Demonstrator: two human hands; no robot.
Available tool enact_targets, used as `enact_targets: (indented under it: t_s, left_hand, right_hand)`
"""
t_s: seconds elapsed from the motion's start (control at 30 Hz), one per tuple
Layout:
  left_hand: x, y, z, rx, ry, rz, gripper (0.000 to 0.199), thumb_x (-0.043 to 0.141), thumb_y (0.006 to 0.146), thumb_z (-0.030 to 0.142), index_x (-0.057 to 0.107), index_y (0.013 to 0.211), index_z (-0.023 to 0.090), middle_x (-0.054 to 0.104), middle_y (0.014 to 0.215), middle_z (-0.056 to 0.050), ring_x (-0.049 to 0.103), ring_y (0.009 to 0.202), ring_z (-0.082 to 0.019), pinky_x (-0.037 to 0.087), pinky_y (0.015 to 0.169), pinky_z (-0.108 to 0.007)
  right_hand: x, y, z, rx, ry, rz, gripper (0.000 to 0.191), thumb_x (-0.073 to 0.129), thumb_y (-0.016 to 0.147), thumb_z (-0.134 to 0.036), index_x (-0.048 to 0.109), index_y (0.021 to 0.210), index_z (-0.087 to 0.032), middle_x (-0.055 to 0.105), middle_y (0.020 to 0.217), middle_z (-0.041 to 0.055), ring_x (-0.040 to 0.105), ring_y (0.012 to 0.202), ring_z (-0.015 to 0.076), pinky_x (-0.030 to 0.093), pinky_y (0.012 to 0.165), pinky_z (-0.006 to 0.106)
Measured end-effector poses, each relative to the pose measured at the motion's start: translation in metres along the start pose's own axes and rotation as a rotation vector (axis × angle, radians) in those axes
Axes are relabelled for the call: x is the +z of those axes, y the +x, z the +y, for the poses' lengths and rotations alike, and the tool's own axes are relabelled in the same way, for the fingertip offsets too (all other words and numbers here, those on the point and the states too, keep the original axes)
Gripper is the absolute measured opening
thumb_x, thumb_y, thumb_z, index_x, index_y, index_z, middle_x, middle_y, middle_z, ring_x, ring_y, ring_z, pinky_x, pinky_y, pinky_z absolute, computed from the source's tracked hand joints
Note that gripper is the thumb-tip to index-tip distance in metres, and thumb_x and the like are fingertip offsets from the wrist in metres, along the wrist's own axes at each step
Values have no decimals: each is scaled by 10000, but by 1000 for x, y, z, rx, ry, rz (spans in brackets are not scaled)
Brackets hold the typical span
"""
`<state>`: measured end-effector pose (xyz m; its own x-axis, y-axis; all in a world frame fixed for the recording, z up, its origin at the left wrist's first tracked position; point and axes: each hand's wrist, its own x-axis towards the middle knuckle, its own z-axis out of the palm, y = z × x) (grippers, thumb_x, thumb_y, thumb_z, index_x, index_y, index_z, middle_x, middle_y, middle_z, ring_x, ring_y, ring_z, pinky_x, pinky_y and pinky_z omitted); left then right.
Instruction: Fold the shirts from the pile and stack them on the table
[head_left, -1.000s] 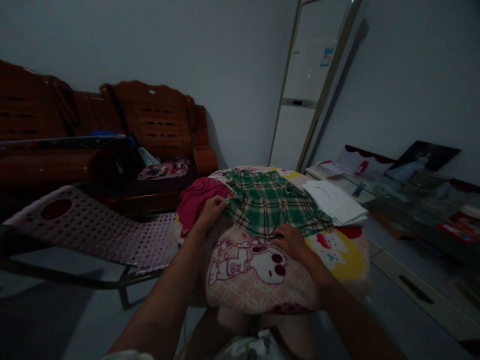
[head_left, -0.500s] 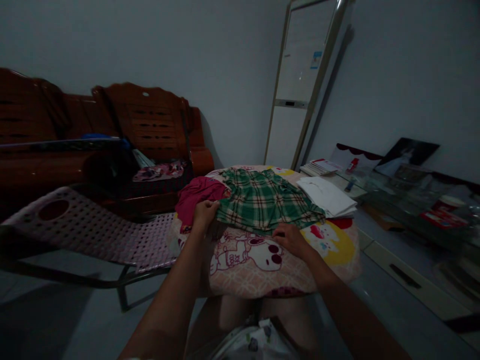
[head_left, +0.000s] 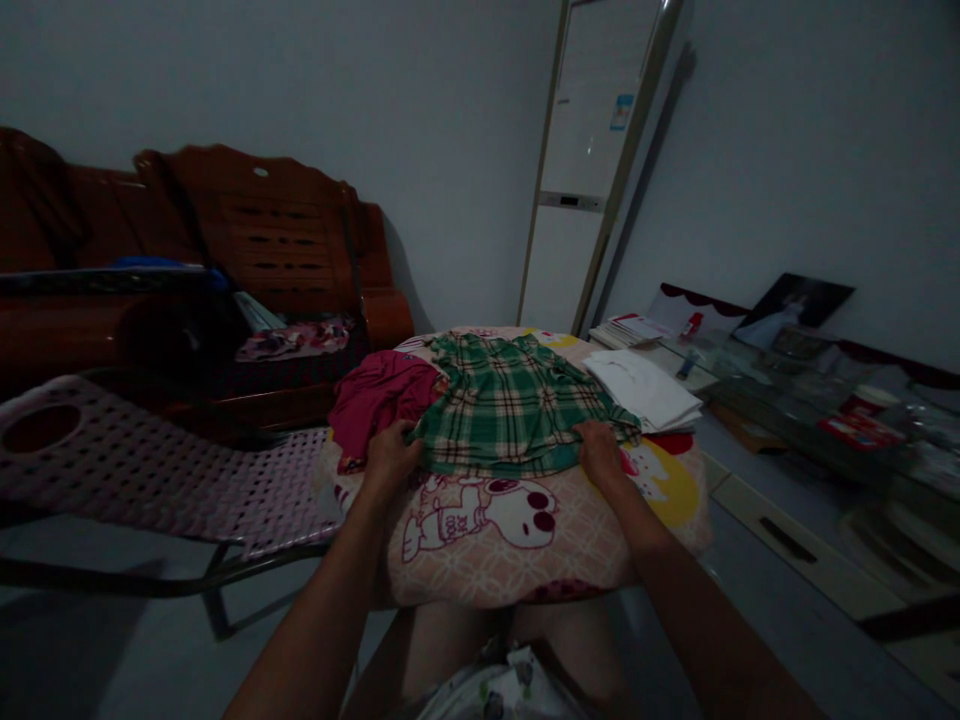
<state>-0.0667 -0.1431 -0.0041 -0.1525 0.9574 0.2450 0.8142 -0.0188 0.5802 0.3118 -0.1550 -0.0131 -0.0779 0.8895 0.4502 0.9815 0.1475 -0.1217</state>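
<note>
A green plaid garment (head_left: pixel 510 400) lies spread on a pink patterned cloth (head_left: pixel 480 570) that covers the surface before me. My left hand (head_left: pixel 391 455) pinches the garment's near left corner. At its near right edge, the fingers of my right hand (head_left: pixel 600 450) are closed on the fabric. A magenta garment (head_left: pixel 382 395) lies bunched just beyond my left hand, against the plaid one's left side. White sheets (head_left: pixel 645 388) touch the plaid garment's far right side.
A woven pink chair (head_left: pixel 187 480) stands at the left, with a wooden sofa (head_left: pixel 277 230) behind it. On the right is a glass-topped cabinet (head_left: pixel 795 410) bearing a cup and other items. A tall white unit (head_left: pixel 562 240) stands in the corner.
My right hand has moved right along the garment's near edge. My left hand has come slightly nearer to me. The near edge looks straighter, and the view has turned slightly right.
</note>
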Motion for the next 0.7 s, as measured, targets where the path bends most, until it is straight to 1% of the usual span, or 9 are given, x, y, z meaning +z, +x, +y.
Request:
enact_targets:
  t_s: [0.13, 0.2, 0.27, 0.33, 0.4, 0.5, 0.57, 0.63, 0.7]
  left_hand:
    - [0, -2, -2, -17, -50, 36, 334, 559, 745, 259, 701, 1037, 183, 746, 995, -94, 681, 910, -257, 486, 785, -300]
    - [-1, -3, -2, -26, -64, 50, 327, 551, 747, 248, 701, 1030, 185, 749, 982, -89, 683, 904, -256, 489, 785, -299]
    - [0, -4, -3, -26, -73, 65, 332, 539, 746, 230, 698, 1035, 183, 748, 994, -89, 683, 911, -255, 491, 794, -302]
    - [1, -4, -4, -15, -90, 77, 332, 523, 752, 225, 694, 1032, 178, 745, 1009, -94, 682, 919, -254, 494, 800, -303]
    - [2, -5, -5, -10, -117, 84, 326, 507, 758, 228, 692, 1020, 172, 745, 1002, -96, 683, 918, -253, 498, 792, -299]
    - [4, -5, -8, -25, -165, 98, 328, 493, 762, 232, 684, 1020, 164, 742, 990, -98, 683, 925, -250, 501, 777, -295]
    - [3, -5, -8, -41, -192, 112, 330, 487, 766, 230, 676, 1027, 160, 739, 983, -100, 681, 924, -247, 502, 764, -296]
    - [2, -6, -7, -52, -202, 119, 315, 494, 763, 227, 675, 1014, 163, 738, 967, -101, 681, 911, -248, 502, 751, -299]
    - [1, -6, -5, -54, -201, 122, 292, 507, 756, 224, 679, 985, 170, 738, 946, -95, 681, 894, -250, 500, 747, -302]
  right_hand:
    - [6, 7, 11, 5, -63, 1, 309, 472, 780, -49, 734, 917, -138, 674, 942, 153, 554, 949, 261, 390, 881, 374]
    - [6, 9, 16, 35, -39, 22, 293, 466, 817, -89, 729, 941, -122, 681, 931, 150, 557, 935, 261, 397, 868, 370]
    - [4, 11, 19, 58, 1, 70, 306, 463, 826, -103, 717, 996, -110, 687, 950, 146, 563, 936, 258, 401, 874, 368]
    - [2, 9, 17, 27, 51, 114, 321, 470, 798, -83, 708, 1011, -109, 688, 970, 139, 565, 951, 253, 403, 896, 366]
    - [0, 6, 12, -62, 109, 129, 320, 484, 755, -56, 711, 970, -123, 686, 987, 130, 561, 975, 251, 404, 916, 370]
    - [-2, 0, 1, -196, 169, 110, 292, 504, 721, -40, 716, 887, -154, 676, 1020, 120, 551, 1016, 251, 403, 940, 384]
    - [-2, -4, -7, -250, 164, 71, 285, 518, 719, -40, 721, 872, -168, 671, 1044, 117, 541, 1042, 254, 397, 956, 399]
    - [-1, -5, -13, -266, 124, 20, 281, 527, 734, -43, 730, 883, -168, 667, 1055, 123, 533, 1051, 258, 393, 961, 403]
    - [-1, -5, -17, -245, 65, -21, 278, 524, 761, -45, 736, 903, -155, 663, 1066, 138, 529, 1043, 260, 395, 951, 398]
